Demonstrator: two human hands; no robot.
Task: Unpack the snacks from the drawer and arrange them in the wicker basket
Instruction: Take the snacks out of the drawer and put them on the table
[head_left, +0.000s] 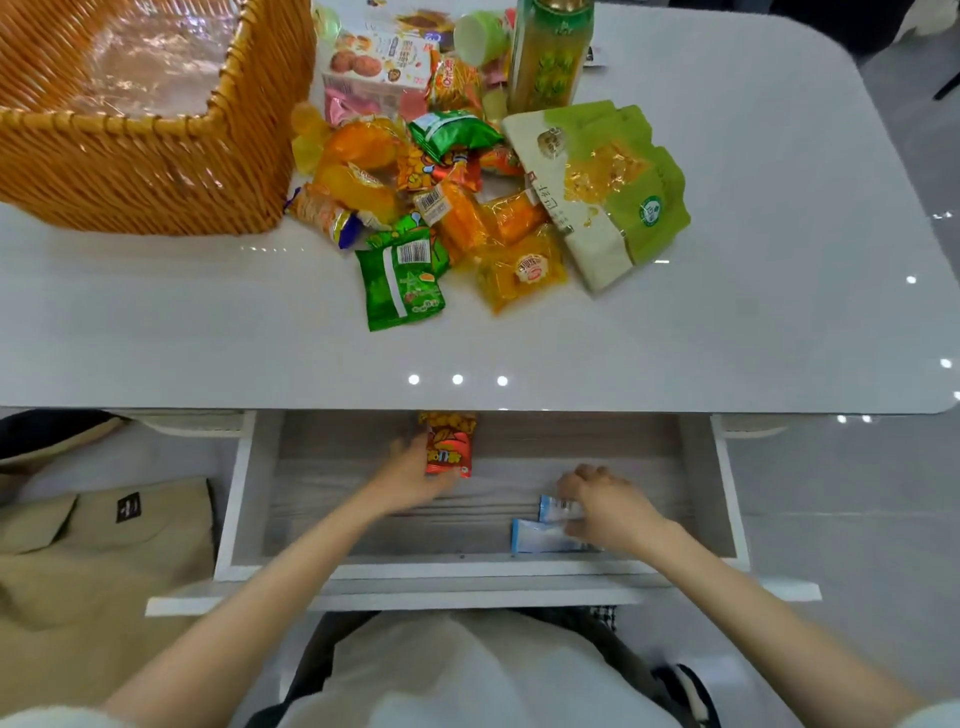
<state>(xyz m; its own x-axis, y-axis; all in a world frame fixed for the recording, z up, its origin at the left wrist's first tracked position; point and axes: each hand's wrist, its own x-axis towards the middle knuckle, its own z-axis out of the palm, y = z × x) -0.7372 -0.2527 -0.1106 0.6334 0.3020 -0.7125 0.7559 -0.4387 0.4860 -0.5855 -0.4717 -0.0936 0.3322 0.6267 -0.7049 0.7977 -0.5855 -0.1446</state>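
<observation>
Left hand (415, 474) is in the open drawer (235, 499), fingers closed round the lower end of an orange-red snack packet (450, 448), which stands up near the drawer's back, just under the edge of the surface (727, 338). Right hand (608, 505) is over at the drawer's right side, knuckles up and fingers curled down onto two blue-and-white sachets (543, 535). It grips them against the drawer's grey wood-grain floor, one sachet just behind the other. Both forearms reach in over the drawer's white front. Up on the surface there's a loose pile of snacks: a green packet (401, 283) nearest the front edge, clear-wrapped orange cakes (523, 270) beside it, and a big green-and-cream pouch (615, 197) on the right. Behind them stand a tall green bottle (550, 52) and a biscuit box (379, 62). The wicker basket (145, 171) sits at the far left of the surface, touching the pile's edge, with clear film showing inside. Down on the left, beside the drawer, lies a beige bag (78, 571).
</observation>
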